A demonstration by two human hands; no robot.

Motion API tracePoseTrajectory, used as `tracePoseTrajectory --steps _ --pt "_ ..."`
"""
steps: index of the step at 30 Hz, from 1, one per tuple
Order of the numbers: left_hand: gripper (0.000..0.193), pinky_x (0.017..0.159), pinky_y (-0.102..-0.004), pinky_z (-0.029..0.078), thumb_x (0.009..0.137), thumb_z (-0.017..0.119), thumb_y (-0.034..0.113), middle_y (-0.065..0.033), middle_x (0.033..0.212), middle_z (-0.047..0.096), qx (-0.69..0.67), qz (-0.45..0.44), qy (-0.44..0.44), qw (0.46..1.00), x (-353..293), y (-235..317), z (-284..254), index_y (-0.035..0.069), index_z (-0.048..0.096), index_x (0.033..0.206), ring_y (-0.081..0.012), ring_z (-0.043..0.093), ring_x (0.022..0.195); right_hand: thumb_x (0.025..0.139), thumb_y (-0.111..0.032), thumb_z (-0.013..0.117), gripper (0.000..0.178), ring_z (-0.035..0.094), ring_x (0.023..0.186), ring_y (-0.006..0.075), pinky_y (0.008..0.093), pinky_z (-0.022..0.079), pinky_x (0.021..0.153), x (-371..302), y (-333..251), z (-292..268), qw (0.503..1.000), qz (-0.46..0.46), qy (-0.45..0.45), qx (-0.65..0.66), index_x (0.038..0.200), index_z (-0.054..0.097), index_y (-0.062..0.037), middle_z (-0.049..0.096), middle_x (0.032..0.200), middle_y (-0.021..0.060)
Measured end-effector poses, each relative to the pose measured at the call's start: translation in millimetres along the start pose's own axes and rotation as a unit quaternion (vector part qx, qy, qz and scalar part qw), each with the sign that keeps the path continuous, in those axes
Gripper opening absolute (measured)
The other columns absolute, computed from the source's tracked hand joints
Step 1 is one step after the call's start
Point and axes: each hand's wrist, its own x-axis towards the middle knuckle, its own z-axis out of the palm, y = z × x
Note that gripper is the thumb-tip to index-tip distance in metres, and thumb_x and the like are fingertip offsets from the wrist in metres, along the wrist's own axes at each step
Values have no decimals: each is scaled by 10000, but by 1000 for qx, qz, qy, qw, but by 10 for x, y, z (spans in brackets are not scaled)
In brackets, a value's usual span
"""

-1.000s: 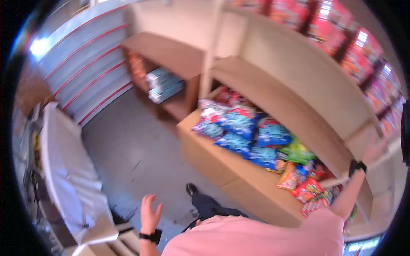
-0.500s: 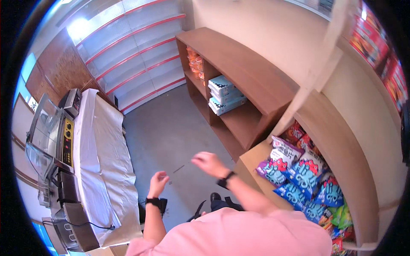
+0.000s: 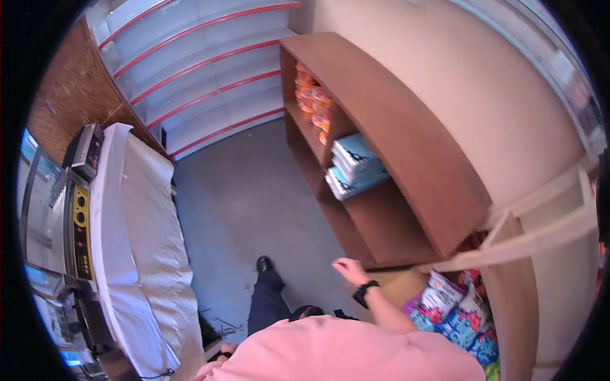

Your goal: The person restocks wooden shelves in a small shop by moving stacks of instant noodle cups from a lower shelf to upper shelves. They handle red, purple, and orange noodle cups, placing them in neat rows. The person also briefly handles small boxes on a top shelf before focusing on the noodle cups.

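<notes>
My right hand [image 3: 351, 272] is held out over the floor, just in front of the brown shelf unit [image 3: 406, 152]. Its fingers are curled together and nothing shows in them; a black band circles the wrist. Below and to the right of that arm lie several blue and purple snack bags [image 3: 454, 314] in a cardboard box [image 3: 399, 286]. Down at the lower edge my left hand [image 3: 227, 348] hangs beside my body, near the cloth-covered table [image 3: 152, 254]. Most of it is hidden by my pink top, so its fingers cannot be made out.
Light-blue packs [image 3: 357, 166] and orange tubs [image 3: 311, 101] sit in the brown unit. White shelves with red edges [image 3: 210, 76] stand at the far end. Cooking appliances [image 3: 79, 228] line the left side. Grey floor [image 3: 248, 184] runs between, with my foot [image 3: 264, 263] on it.
My left hand has dropped back to my side. My right hand has moved right and down in the picture. One leg has stepped forward, and the shelf unit looks nearer.
</notes>
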Motion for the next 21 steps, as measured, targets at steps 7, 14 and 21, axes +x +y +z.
tracePoseTrajectory --steps 7,14,21 --pt "338 792 -451 486 774 633 290 -208 973 629 -23 92 79 992 -2 942 -2444 37 626 998 -365 599 902 894 -129 567 142 610 757 107 255 487 713 911 -363 -35 971 98 72 206 880 638 -7 660 833 47" --pt "356 814 -441 475 765 660 173 -181 1017 555 153 246 295 910 1323 2029 -5396 32 519 1060 -366 555 954 885 -131 579 148 618 727 106 247 492 683 2575 -1376 56 995 52 47 70 913 635 2 664 831 51" --pt "333 830 -354 486 778 685 141 -161 1004 640 -181 356 331 855 2070 3853 -6288 3 591 1066 -272 624 929 907 -212 553 195 629 751 130 262 488 661 4119 -1559 83 955 132 54 261 965 601 -32 661 874 62"
